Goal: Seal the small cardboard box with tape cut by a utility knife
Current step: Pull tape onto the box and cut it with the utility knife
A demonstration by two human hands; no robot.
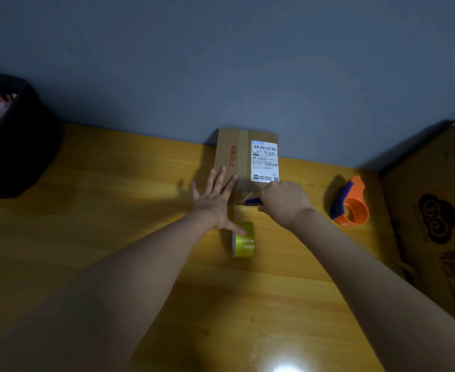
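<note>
The small cardboard box (241, 157) lies flat against the wall, with red print and a white shipping label (264, 161) on top. My left hand (215, 200) is spread open beside the box's near left corner, thumb resting on a yellow tape roll (243, 238) standing on edge. My right hand (284, 202) is closed around a blue utility knife (251, 202), its blade pointing left at a strip of clear tape (243, 196) running from the box's near edge toward the roll.
An orange and blue tape dispenser (351, 205) sits to the right on the wooden table (113, 210). A large cardboard box (435, 218) stands at the far right. A black bin (14, 135) with wrappers is at the far left.
</note>
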